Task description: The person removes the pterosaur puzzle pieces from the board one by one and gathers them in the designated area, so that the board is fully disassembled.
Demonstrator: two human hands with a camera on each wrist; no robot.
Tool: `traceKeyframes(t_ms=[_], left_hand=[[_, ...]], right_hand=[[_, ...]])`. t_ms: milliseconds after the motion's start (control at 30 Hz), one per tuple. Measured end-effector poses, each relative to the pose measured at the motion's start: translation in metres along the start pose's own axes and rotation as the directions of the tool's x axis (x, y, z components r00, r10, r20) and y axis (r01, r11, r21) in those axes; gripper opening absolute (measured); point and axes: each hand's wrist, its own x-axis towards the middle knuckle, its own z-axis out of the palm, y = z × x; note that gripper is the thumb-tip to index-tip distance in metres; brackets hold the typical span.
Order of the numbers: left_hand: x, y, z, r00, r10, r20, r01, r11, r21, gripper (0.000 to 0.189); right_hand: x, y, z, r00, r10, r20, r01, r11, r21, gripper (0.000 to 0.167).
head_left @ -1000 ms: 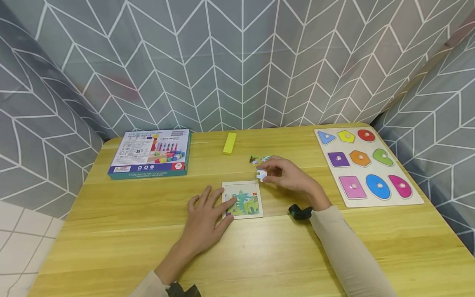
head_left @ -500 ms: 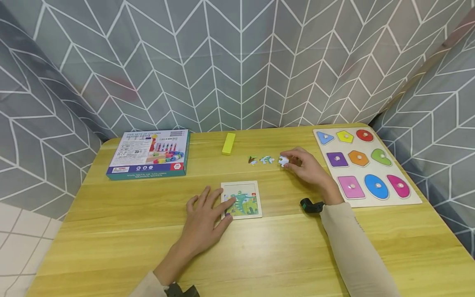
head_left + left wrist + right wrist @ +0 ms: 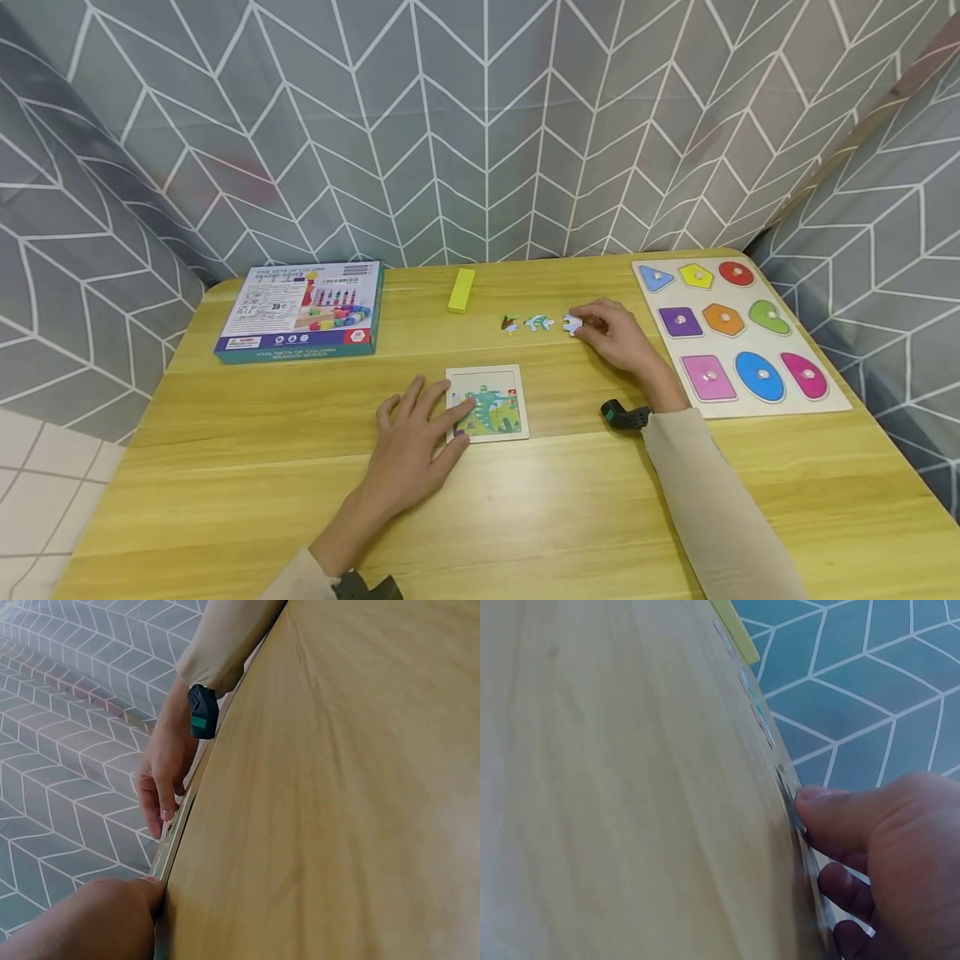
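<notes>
My left hand (image 3: pixel 412 446) lies with fingers spread, its fingertips resting on the left side of a small framed dinosaur jigsaw puzzle (image 3: pixel 498 414). The upper strip of the frame's inside shows bare board. Farther back and to the right, my right hand (image 3: pixel 618 337) pinches a pale blue and white jigsaw piece (image 3: pixel 572 323) down at the tabletop. Two more pieces are lined up left of it: one with a green-striped pattern (image 3: pixel 538 322) and one brown and green (image 3: pixel 510 324). In the right wrist view the thumb (image 3: pixel 832 810) presses at the piece's edge.
A yellow block (image 3: pixel 462 290) lies behind the loose pieces. At the back left is a boxed bead toy (image 3: pixel 300 312). A board of coloured knobbed shapes (image 3: pixel 727 392) lies right of my right hand. A patterned curtain (image 3: pixel 450 125) hangs behind the table (image 3: pixel 300 483).
My right hand has carried the pale piece from near the puzzle frame back and right, to the end of the row of loose pieces. My left hand has stayed on the puzzle.
</notes>
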Motion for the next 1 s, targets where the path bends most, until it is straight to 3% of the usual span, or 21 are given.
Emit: traceKeyframes(t_ms=[1000], left_hand=[[0.0001,-0.0023,0.0015,1.0,0.011,-0.008,-0.011,1.0,0.014,0.042]], right_hand=[[0.0057,0.0007,0.0083,0.998,0.064,-0.025,-0.064,0.998,-0.021,0.029]])
